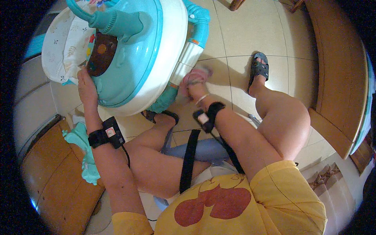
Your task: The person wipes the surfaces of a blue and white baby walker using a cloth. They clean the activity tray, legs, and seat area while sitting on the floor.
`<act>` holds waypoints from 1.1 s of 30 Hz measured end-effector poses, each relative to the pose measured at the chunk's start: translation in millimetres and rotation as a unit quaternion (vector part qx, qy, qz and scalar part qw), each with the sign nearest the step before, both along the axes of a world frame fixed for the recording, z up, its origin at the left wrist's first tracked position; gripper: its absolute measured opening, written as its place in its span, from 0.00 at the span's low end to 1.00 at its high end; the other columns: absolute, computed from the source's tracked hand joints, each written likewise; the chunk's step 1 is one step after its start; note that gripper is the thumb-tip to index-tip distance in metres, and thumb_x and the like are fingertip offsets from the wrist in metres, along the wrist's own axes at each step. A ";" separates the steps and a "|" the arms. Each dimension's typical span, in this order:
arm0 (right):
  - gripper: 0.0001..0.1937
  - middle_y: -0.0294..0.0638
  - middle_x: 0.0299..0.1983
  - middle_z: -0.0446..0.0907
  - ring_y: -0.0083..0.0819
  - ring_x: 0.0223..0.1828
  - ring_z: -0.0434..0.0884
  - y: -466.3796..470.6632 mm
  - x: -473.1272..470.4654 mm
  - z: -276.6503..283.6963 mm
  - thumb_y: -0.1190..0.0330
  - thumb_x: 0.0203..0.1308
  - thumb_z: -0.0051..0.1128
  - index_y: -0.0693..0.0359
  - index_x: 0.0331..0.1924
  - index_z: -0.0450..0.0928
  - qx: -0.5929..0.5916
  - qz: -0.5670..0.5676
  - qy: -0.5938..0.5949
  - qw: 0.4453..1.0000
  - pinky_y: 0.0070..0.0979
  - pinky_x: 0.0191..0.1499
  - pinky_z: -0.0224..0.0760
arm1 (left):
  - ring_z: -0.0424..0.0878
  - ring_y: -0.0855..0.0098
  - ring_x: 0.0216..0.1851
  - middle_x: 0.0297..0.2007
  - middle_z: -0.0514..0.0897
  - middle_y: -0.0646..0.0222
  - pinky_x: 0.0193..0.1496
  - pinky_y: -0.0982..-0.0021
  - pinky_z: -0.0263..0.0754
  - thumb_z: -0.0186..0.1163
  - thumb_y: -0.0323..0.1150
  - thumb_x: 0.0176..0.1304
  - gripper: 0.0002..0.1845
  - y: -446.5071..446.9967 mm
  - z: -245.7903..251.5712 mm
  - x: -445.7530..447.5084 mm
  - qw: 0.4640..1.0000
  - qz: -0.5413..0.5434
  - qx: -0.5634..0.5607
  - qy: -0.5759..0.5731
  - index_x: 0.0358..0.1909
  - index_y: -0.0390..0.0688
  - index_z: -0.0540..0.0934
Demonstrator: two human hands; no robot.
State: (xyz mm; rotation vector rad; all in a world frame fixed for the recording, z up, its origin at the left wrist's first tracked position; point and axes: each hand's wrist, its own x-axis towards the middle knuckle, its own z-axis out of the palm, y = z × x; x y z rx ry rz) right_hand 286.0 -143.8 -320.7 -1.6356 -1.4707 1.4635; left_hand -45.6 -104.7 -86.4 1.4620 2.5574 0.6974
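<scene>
A turquoise and white plastic baby walker (132,64) leans at the upper left, with a white patterned fabric seat (61,50) and a brown panel behind its round tray. My left hand (87,85) grips the tray's edge beside the seat, fingers hooked over the rim. My right hand (194,85), blurred, holds a pink cloth (199,75) against the walker's tubular base frame (186,58), near its white section. Black straps with small boxes are on both forearms.
My feet, in dark sandals (259,69), stand on the tiled floor (243,38) on either side of my right hand. A wooden cabinet (337,67) is at the right. A mint-green plastic item (85,152) lies at the left near brown wooden furniture (58,164).
</scene>
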 end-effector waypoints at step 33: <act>0.14 0.53 0.41 0.83 0.47 0.40 0.84 81.9 59.9 83.4 0.69 0.56 0.55 0.64 0.46 0.81 0.008 0.209 -0.075 0.975 0.41 0.48 0.76 | 0.78 0.46 0.47 0.43 0.81 0.46 0.49 0.54 0.70 0.44 0.52 0.71 0.26 16.1 2.2 31.3 0.997 -0.057 0.041 -0.013 0.51 0.40 0.78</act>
